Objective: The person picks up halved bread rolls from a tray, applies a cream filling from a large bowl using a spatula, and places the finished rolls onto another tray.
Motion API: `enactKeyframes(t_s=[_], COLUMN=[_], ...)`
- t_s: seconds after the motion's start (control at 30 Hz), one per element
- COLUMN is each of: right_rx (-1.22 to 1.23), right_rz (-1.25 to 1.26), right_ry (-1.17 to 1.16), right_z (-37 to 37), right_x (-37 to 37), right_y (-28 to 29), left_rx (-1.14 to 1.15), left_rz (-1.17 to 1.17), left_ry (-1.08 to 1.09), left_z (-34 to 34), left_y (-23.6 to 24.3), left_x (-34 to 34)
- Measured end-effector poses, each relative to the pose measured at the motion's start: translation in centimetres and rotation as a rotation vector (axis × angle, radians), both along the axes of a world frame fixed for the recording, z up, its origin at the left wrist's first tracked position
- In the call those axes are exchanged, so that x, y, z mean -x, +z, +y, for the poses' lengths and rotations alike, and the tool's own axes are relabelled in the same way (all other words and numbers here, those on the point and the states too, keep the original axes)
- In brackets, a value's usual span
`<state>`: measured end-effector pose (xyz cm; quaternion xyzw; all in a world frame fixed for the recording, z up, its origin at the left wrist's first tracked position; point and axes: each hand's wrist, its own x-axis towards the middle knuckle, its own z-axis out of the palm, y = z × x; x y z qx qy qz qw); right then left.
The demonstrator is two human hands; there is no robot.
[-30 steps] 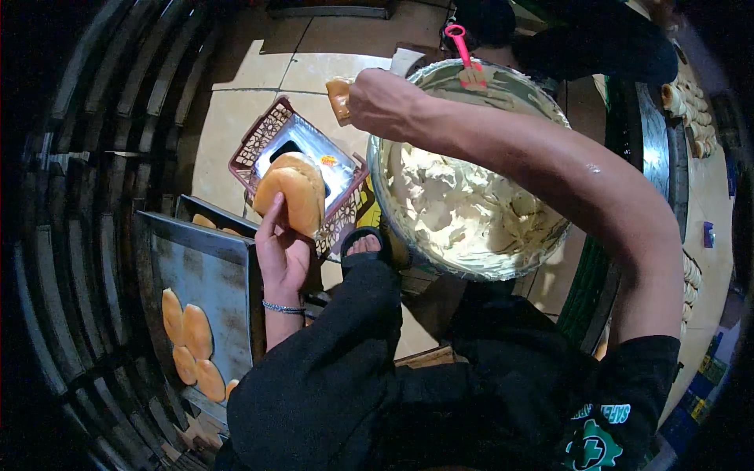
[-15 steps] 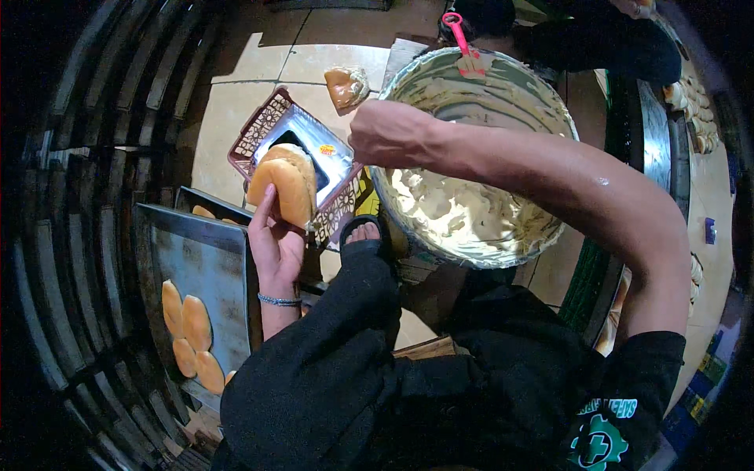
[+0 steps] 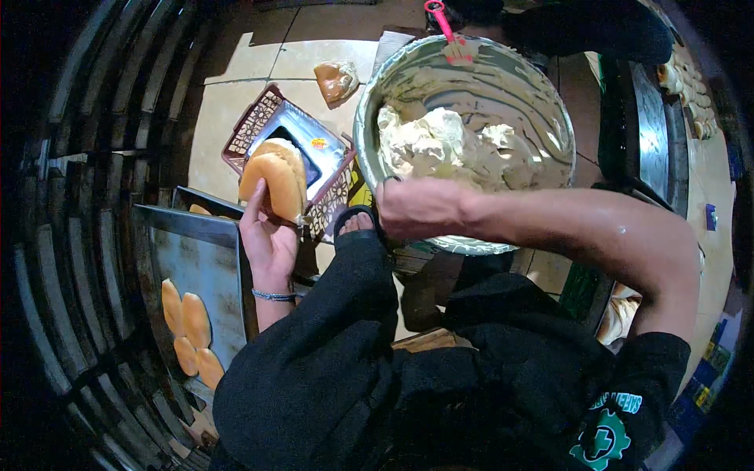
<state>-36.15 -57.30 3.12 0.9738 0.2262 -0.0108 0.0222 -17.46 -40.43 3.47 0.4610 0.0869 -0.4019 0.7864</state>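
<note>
One smooth domed bun (image 3: 275,182) in left hand (image 3: 269,239) fingers; right hand (image 3: 416,208) grip unclear.

The person wears a black shirt (image 3: 487,369) with short sleeves, so both forearms are bare. On the shirt, low on the right side, there is a round green and white print (image 3: 603,436) with a cross shape in it. Above the shirt, the left wrist carries a thin bracelet (image 3: 273,295) of small pale beads. A dark sandal (image 3: 357,222) with a strap over the toes sits on one foot, just above the shirt.
</note>
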Motion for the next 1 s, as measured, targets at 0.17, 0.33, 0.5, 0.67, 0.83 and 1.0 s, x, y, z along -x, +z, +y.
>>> enactKeyframes(t_s=[0.17, 0.33, 0.5, 0.67, 0.83, 1.0], right_rx=[0.499, 0.453, 0.539, 0.534, 0.217, 0.092], right_rz=[-0.193, -0.105, 0.139, 0.211, 0.049, 0.025], right_ry=[0.295, 0.171, 0.087, -0.259, -0.666, -0.732], right_z=[1.1, 1.9, -0.1, -4.0, -4.0, -4.6], right_x=[3.0, 8.2, 11.7, 14.4, 15.6, 16.4], right_y=[2.7, 0.6, 3.1, 8.0, 3.9, 1.3], left_rx=[0.003, -0.033, -0.027, 0.012, 0.029, -0.005], left_rz=[0.016, -0.055, 0.001, -0.012, -0.012, -0.011], left_ry=[-0.019, 0.001, -0.019, -0.060, -0.119, -0.090], left_z=[-0.1, -0.7, 0.0, 0.3, -0.4, -1.7], left_y=[0.2, -0.2, -0.2, -0.6, -1.2, -0.3], left_x=[0.5, 1.0, 0.7, 0.6, 0.5, 2.0])
